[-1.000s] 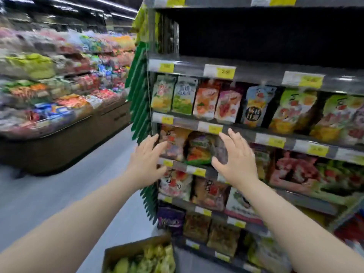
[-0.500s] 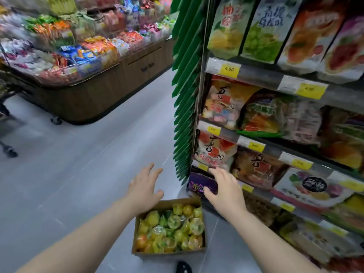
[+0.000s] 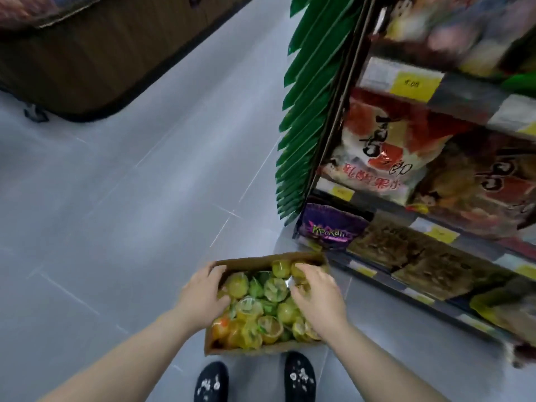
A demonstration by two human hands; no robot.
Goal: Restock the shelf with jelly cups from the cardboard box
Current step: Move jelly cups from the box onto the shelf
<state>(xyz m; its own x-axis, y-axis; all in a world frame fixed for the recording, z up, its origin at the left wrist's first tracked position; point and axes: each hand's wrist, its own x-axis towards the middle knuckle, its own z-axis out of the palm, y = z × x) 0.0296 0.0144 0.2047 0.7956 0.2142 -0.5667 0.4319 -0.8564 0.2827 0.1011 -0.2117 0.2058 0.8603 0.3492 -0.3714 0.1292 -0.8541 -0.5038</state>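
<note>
Looking straight down at a grey shop floor (image 3: 130,198). An open cardboard box (image 3: 262,350) stands on it, just beside the end of the lowest shelf (image 3: 377,272), with the person's two dark shoes (image 3: 211,381) at its near edge. The box is filled to the top with jelly cups (image 3: 261,311), yellow, green and orange, lying jumbled.

Both bare arms reach down into the box. The left hand (image 3: 200,297) lies over the box's left wall, fingers nearly straight and pointing to its far left corner, thumb inside touching the cups. Whether this grip pinches the wall cannot be told, since the hand hides it.

The right hand (image 3: 319,300) is over the right side of the box. Its fingers (image 3: 303,271) are spread and curled down, thumb bent toward them, the grip partly closed around cups near the far right corner.

To the right, the shelves hold snack bags, among them a purple bag (image 3: 330,224) at the shelf's end, with yellow price tags (image 3: 413,84) along the rails. Green strips (image 3: 307,111) hang down the end of the shelving.
</note>
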